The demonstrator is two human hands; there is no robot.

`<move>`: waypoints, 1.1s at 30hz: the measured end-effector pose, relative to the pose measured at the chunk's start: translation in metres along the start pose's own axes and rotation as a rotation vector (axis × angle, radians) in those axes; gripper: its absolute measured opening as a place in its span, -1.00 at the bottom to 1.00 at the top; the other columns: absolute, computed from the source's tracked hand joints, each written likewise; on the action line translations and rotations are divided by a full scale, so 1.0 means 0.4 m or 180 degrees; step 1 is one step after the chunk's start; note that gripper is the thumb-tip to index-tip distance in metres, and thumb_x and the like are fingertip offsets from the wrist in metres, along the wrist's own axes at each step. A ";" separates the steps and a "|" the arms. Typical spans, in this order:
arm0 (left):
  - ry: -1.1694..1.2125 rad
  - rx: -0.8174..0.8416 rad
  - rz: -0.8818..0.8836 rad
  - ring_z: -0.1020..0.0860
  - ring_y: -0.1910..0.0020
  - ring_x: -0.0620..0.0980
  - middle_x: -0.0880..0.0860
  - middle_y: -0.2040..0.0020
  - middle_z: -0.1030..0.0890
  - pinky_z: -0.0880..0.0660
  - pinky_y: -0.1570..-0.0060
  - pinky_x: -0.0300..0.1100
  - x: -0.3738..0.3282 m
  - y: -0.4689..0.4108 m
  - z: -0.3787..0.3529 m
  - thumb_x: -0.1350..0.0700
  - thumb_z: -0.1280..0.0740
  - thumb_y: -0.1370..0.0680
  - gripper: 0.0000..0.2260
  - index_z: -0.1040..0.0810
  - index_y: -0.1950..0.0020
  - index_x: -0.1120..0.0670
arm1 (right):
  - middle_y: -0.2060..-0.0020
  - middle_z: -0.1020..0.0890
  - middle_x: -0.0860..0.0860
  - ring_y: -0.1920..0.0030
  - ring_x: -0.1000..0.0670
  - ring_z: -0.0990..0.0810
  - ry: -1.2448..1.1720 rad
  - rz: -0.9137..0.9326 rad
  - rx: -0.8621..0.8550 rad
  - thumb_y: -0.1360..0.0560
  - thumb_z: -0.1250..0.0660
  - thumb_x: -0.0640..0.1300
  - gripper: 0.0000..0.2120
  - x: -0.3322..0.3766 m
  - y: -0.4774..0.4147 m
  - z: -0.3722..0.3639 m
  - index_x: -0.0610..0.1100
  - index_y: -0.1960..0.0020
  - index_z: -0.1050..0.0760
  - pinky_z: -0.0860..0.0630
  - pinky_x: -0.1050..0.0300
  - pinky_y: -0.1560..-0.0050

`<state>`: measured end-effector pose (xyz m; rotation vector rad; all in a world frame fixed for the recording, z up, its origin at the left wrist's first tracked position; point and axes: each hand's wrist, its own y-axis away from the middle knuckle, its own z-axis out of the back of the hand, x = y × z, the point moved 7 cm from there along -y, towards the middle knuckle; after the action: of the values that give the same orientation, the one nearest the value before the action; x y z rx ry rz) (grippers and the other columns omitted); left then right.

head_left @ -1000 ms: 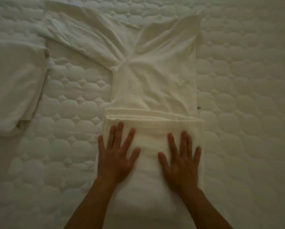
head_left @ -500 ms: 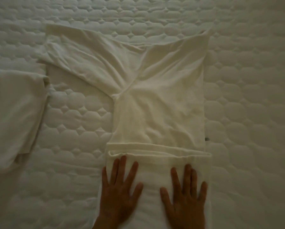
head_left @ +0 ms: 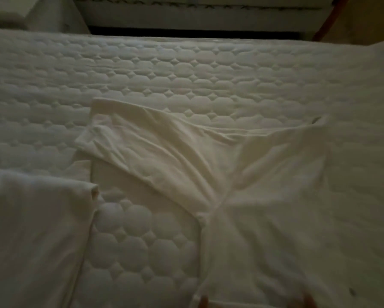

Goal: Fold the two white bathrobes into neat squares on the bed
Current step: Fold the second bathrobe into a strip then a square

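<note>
Our hands barely show: one fingertip of the left hand (head_left: 203,302) and one of the right hand (head_left: 309,300) peek in at 6 o'clock, each at an end of a folded edge of the bathrobe (head_left: 264,218). Whether they press flat or pinch that edge we cannot tell, since the rest of both hands is out of view.

That bathrobe lies flat on the bed (head_left: 186,70), running from 6 o'clock up to the centre. Its sleeve (head_left: 142,147) is splayed toward 10 o'clock and the other side reaches toward 2 o'clock. We judge it was spread like this so the lower end can be folded up in even bands. The second bathrobe (head_left: 35,236) lies at 8 o'clock, apart from the first and apparently already folded, so it stays out of the working space.
</note>
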<state>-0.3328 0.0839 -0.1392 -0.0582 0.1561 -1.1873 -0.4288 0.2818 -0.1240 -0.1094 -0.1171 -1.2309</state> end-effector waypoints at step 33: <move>0.3040 0.1786 0.1866 -0.60 0.03 0.07 0.10 -0.05 -0.64 -0.56 -0.06 0.01 0.635 -0.903 0.260 -0.26 -0.19 -0.64 -0.62 -0.51 -0.12 0.04 | -0.20 -0.64 0.09 -0.19 0.09 -0.59 -0.4293 -0.0605 0.2073 -0.51 -0.15 0.44 -0.50 0.972 -0.763 0.026 0.16 -0.23 -0.56 -0.48 -0.07 -0.32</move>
<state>-0.5563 -0.2904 -0.0135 0.9975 0.6215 -0.5534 -0.5892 -0.1800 -0.0498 -0.3473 -1.7056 -1.0593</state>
